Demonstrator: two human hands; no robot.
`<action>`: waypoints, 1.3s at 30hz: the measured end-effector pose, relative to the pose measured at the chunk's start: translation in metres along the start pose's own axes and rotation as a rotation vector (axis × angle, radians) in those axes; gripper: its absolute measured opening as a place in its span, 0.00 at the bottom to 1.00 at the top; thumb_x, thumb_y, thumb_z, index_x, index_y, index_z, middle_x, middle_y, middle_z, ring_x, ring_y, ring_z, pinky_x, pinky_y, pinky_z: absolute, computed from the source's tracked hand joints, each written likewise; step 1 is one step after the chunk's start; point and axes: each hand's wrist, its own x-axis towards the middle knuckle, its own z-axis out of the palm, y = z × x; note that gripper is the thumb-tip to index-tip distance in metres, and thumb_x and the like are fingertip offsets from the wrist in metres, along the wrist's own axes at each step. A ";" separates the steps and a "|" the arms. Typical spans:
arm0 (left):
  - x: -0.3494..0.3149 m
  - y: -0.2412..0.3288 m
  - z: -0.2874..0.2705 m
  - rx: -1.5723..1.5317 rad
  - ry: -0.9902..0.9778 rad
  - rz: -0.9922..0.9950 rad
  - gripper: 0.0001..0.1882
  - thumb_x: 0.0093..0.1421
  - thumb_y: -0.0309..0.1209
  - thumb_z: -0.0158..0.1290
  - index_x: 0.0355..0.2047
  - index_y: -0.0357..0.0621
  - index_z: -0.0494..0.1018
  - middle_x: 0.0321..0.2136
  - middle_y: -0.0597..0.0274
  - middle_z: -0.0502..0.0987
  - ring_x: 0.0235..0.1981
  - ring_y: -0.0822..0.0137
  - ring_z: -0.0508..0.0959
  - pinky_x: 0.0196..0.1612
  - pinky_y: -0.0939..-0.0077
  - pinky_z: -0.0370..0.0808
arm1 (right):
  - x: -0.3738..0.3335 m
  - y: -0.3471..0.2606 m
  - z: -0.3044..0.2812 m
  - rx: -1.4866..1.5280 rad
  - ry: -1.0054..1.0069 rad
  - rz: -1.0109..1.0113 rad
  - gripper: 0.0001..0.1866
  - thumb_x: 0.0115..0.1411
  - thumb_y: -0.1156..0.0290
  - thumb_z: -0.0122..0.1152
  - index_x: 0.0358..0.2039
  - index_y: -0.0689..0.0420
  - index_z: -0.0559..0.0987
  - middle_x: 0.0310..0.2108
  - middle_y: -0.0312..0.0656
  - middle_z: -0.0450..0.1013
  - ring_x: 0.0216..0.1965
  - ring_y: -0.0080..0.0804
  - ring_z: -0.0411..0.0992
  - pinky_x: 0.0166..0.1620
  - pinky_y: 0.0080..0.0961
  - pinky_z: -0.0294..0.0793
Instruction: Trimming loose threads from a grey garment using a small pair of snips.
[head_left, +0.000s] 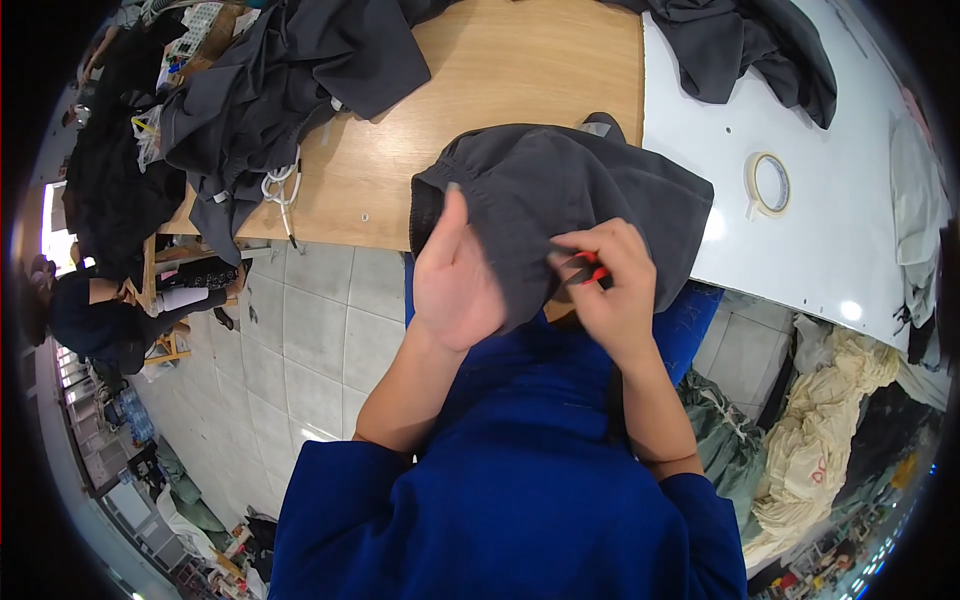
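A dark grey garment (600,180) with a gathered, elastic-looking edge lies over the near side of the table and hangs toward my lap. My left hand (455,280) is raised at the garment's left part, palm showing and thumb stretched up; its fingers are blurred, and I see nothing held in it. My right hand (615,285) is closed around small red-and-black thread snips (585,268), just above the cloth. The snips' tips point left, toward my left hand.
More dark grey garments (300,80) are heaped at the table's far left, with a white cord (282,190) hanging down. A tape roll (770,185) lies on the white tabletop (720,230). Fabric bundles (820,430) stand at right; a seated person (90,310) is at left.
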 end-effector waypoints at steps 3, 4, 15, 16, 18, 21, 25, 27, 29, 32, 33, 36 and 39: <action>-0.006 0.002 -0.016 0.181 -0.056 -0.130 0.29 0.67 0.45 0.32 0.61 0.36 0.52 0.57 0.55 0.63 0.57 0.61 0.63 0.59 0.67 0.59 | 0.001 0.012 -0.006 0.058 0.119 0.096 0.09 0.43 0.79 0.64 0.28 0.58 0.79 0.22 0.38 0.69 0.26 0.32 0.66 0.30 0.24 0.64; -0.007 0.003 -0.008 0.230 -0.034 -0.153 0.27 0.66 0.41 0.34 0.60 0.36 0.53 0.53 0.58 0.66 0.53 0.65 0.67 0.56 0.69 0.62 | 0.001 0.012 -0.008 0.058 0.119 0.097 0.09 0.43 0.79 0.64 0.28 0.58 0.79 0.22 0.38 0.69 0.26 0.32 0.66 0.30 0.24 0.64; -0.010 0.003 -0.015 0.620 0.137 -0.106 0.20 0.63 0.29 0.45 0.55 0.38 0.61 0.45 0.62 0.72 0.44 0.73 0.73 0.45 0.78 0.71 | -0.011 0.012 -0.012 0.111 0.050 0.150 0.12 0.43 0.78 0.65 0.32 0.57 0.80 0.24 0.36 0.68 0.27 0.27 0.65 0.33 0.20 0.64; -0.010 0.004 -0.016 0.608 0.146 -0.038 0.19 0.63 0.29 0.45 0.54 0.38 0.62 0.45 0.62 0.73 0.44 0.74 0.74 0.45 0.78 0.71 | -0.011 0.011 -0.014 0.094 0.047 0.144 0.12 0.43 0.78 0.65 0.32 0.57 0.80 0.24 0.36 0.68 0.27 0.28 0.65 0.33 0.20 0.64; -0.008 0.009 -0.023 0.604 0.177 0.096 0.18 0.63 0.27 0.45 0.53 0.37 0.63 0.44 0.60 0.74 0.42 0.73 0.75 0.45 0.80 0.72 | -0.012 0.013 -0.018 0.034 0.085 0.146 0.14 0.44 0.79 0.65 0.34 0.57 0.80 0.24 0.36 0.68 0.27 0.28 0.66 0.33 0.20 0.64; -0.005 0.029 -0.020 0.591 0.217 0.229 0.19 0.63 0.27 0.45 0.54 0.36 0.63 0.43 0.59 0.75 0.40 0.73 0.76 0.43 0.80 0.73 | -0.016 0.027 -0.031 0.018 0.230 0.227 0.12 0.50 0.79 0.62 0.37 0.57 0.78 0.26 0.35 0.66 0.28 0.22 0.65 0.33 0.16 0.64; -0.011 0.031 -0.020 0.573 0.285 0.215 0.19 0.63 0.27 0.44 0.54 0.35 0.62 0.43 0.58 0.75 0.39 0.71 0.77 0.41 0.80 0.74 | -0.021 0.031 -0.046 0.356 0.334 0.469 0.07 0.62 0.73 0.52 0.38 0.61 0.76 0.26 0.31 0.65 0.28 0.14 0.62 0.31 0.12 0.61; -0.015 0.019 -0.019 0.430 0.209 0.117 0.19 0.64 0.28 0.43 0.54 0.35 0.61 0.43 0.57 0.75 0.40 0.69 0.77 0.43 0.78 0.74 | -0.022 0.023 -0.044 0.427 0.308 0.422 0.11 0.66 0.68 0.45 0.42 0.61 0.71 0.25 0.33 0.66 0.26 0.14 0.63 0.30 0.10 0.62; -0.010 0.006 -0.011 0.434 0.192 0.062 0.20 0.65 0.29 0.41 0.56 0.35 0.59 0.44 0.57 0.73 0.41 0.68 0.76 0.45 0.75 0.74 | -0.022 -0.002 -0.037 0.827 0.199 0.559 0.15 0.67 0.64 0.40 0.48 0.60 0.65 0.24 0.36 0.66 0.23 0.17 0.66 0.29 0.11 0.65; -0.010 -0.007 0.003 0.377 0.114 0.031 0.22 0.66 0.31 0.39 0.58 0.39 0.55 0.47 0.58 0.71 0.45 0.69 0.74 0.45 0.73 0.73 | -0.026 -0.024 -0.027 0.764 -0.033 0.425 0.20 0.68 0.58 0.35 0.50 0.61 0.61 0.23 0.38 0.66 0.21 0.20 0.67 0.27 0.14 0.67; -0.011 -0.010 0.007 0.376 0.115 0.030 0.22 0.66 0.31 0.39 0.58 0.39 0.55 0.47 0.58 0.71 0.45 0.69 0.74 0.45 0.73 0.73 | -0.029 -0.024 -0.024 0.833 -0.051 0.365 0.23 0.68 0.55 0.33 0.51 0.62 0.61 0.23 0.37 0.66 0.21 0.20 0.67 0.27 0.14 0.67; -0.011 -0.014 0.011 0.311 0.142 -0.069 0.19 0.66 0.33 0.40 0.55 0.39 0.59 0.46 0.59 0.71 0.45 0.69 0.74 0.46 0.73 0.73 | -0.032 -0.035 -0.030 0.796 -0.077 0.425 0.27 0.67 0.51 0.31 0.53 0.63 0.61 0.23 0.37 0.65 0.23 0.19 0.66 0.29 0.14 0.64; -0.010 -0.015 0.013 0.346 0.125 -0.143 0.18 0.66 0.33 0.41 0.52 0.38 0.61 0.45 0.59 0.72 0.45 0.69 0.74 0.46 0.74 0.73 | -0.032 -0.036 -0.030 0.670 0.007 0.270 0.28 0.67 0.51 0.31 0.55 0.63 0.59 0.25 0.36 0.65 0.24 0.18 0.64 0.29 0.13 0.62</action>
